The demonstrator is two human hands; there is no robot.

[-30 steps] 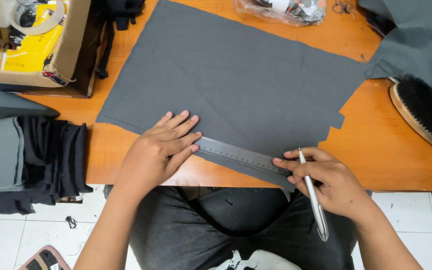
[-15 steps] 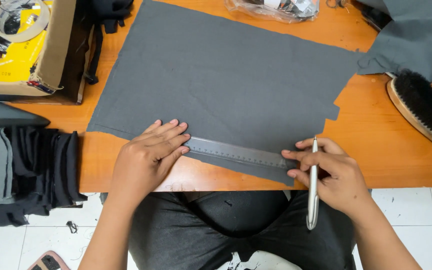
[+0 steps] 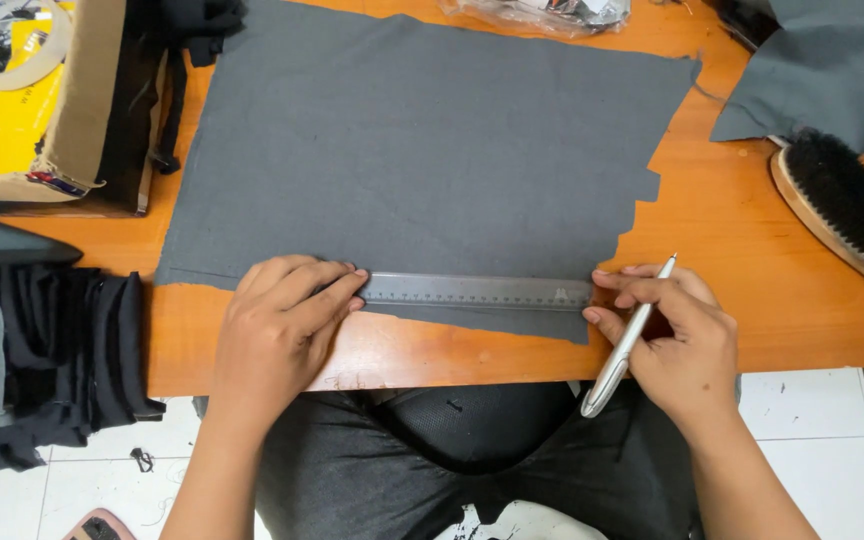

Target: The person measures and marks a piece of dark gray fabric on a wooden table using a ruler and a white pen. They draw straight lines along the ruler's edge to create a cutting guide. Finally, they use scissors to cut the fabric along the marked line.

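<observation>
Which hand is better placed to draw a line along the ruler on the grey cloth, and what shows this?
Probably the right hand: it holds the silver pen at the ruler's right end. The left hand lies flat on the ruler's left end, pinning it to the grey cloth.

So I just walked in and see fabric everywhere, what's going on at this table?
A person sits at an orange wooden table with a grey fabric piece spread flat. Their left hand presses a metal ruler along the fabric's near edge, while the right hand touches the ruler's other end and holds a silver pen. A black-bristled brush lies to the right.
</observation>
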